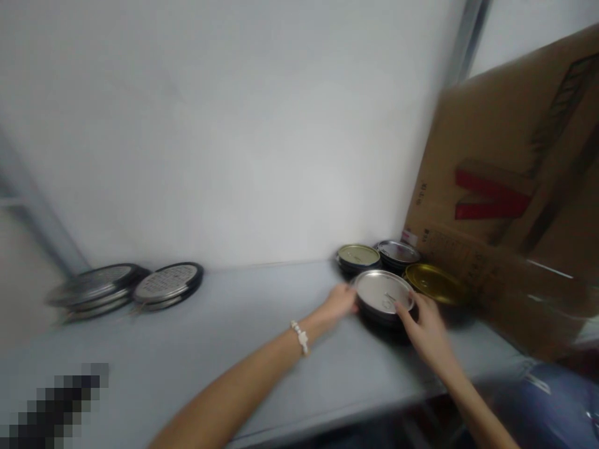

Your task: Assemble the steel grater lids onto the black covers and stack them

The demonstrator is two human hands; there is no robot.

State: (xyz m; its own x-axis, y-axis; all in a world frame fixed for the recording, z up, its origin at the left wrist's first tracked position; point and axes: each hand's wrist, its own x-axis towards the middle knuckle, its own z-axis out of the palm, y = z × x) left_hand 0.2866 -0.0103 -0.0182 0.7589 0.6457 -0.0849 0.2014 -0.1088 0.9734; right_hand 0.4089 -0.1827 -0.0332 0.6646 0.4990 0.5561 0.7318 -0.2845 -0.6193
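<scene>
Silver-lidded round tin (380, 285) sits at approx. 4 o'clock of the view, at the near side of a tight cluster: pale-gold-lidded tin (358, 254) at its 11, grey-lidded tin (397, 251) betw. 12 & 1, gold-lidded tin (435, 282) betw. 2 & 3. Prob. bunched there to use the corner by the cardboard box (486, 137). More flat round tins (168, 282) lie at 9 o'clock on the table (262, 299), well apart, maybe kept as a separate lot. Two-sided hold prob. b/c the tin is wide & keeps level that way; can't tell if its base is touching the table.

Grip: both hands on the silver one. L hand (340, 300) has fingers curled at its 9 o'clock side, tips partly hidden. R hand (425, 321) is part-open, spanning the rim w/ thumb at approx. 5, fingers at 3, gripping it.
</scene>
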